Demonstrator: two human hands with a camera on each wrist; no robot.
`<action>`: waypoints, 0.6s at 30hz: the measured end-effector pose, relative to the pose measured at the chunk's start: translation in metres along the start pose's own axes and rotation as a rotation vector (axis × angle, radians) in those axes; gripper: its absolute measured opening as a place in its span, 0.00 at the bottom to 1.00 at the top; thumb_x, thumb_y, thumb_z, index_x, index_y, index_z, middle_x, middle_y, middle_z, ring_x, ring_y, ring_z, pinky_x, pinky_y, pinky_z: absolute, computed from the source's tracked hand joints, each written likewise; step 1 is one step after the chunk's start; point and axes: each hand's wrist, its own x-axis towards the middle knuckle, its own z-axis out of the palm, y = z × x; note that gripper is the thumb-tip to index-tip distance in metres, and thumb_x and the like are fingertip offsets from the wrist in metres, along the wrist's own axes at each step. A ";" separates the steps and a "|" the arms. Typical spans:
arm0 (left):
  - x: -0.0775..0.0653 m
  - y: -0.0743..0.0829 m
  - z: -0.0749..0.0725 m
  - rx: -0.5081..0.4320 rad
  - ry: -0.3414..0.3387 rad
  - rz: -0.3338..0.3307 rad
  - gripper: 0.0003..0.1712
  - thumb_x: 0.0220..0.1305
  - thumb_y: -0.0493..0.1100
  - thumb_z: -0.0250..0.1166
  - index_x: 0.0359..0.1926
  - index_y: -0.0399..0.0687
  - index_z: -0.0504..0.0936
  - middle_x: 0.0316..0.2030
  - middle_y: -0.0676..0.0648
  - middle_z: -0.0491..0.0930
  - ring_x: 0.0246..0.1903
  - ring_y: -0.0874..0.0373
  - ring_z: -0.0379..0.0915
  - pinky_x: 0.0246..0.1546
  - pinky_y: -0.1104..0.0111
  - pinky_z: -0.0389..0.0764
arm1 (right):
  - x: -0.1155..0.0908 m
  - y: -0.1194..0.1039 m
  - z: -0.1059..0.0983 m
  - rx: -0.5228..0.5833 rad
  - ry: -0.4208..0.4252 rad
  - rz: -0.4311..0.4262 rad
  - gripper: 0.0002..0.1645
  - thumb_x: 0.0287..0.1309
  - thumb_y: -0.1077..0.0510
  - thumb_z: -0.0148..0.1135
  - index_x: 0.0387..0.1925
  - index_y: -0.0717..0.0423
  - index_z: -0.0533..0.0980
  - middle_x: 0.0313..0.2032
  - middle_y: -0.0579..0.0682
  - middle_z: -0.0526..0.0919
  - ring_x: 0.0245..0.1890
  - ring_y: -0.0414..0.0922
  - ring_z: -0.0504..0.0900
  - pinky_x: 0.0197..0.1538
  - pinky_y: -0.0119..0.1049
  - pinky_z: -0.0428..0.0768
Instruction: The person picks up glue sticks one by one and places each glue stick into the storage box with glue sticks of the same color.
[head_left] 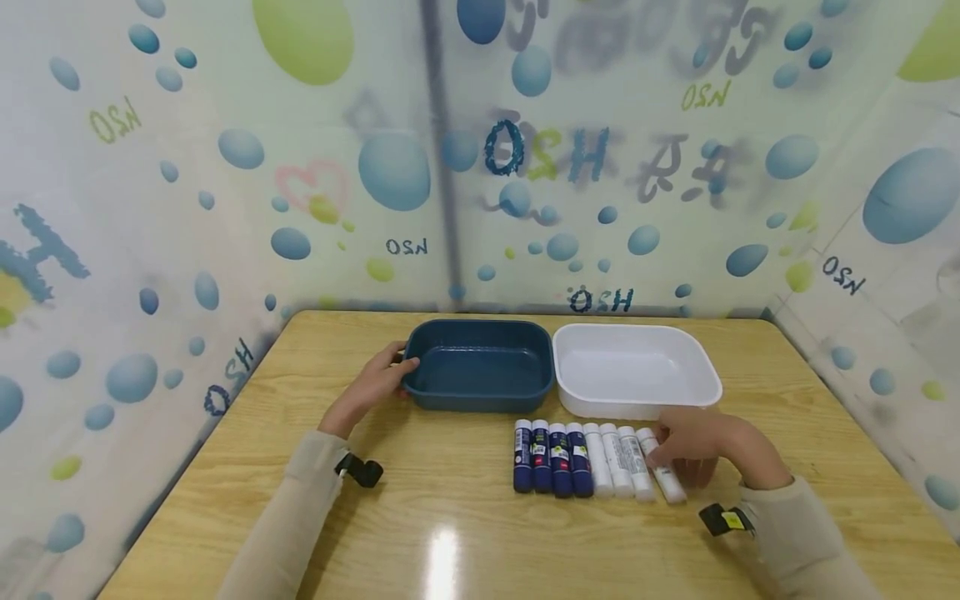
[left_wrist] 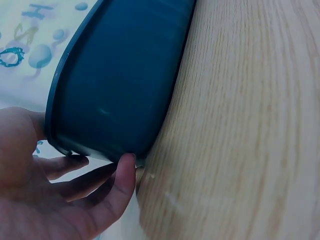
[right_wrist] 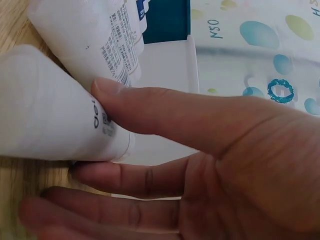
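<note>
At the back of the table is a dark blue plastic bin (head_left: pixel 480 403), its left end held by my left hand (head_left: pixel 375 379). In the left wrist view the thumb overlaps the rim and the fingertips (left_wrist: pixel 127 165) lie against the end wall. My right hand (head_left: pixel 693 437) pinches a white glue stick (right_wrist: pixel 60 107) between thumb and index finger, while its other fingers extend below. That stick lies tilted at the right end of a row, beside other white glue sticks (head_left: pixel 617 462) and several dark blue ones (head_left: pixel 540 458).
A white plastic bin (head_left: pixel 637 410) stands against the right side of the blue one, behind the row of sticks. The wooden table (head_left: pixel 405 517) ends at a patterned curtain wall (head_left: pixel 480 217) around the back and sides.
</note>
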 end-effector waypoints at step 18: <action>0.019 -0.030 -0.001 -0.016 0.020 0.001 0.35 0.81 0.49 0.53 0.80 0.41 0.54 0.69 0.27 0.65 0.37 0.55 0.82 0.43 0.57 0.88 | 0.002 0.003 0.004 0.005 0.012 0.041 0.16 0.60 0.51 0.72 0.32 0.58 0.75 0.25 0.53 0.82 0.22 0.47 0.84 0.26 0.38 0.85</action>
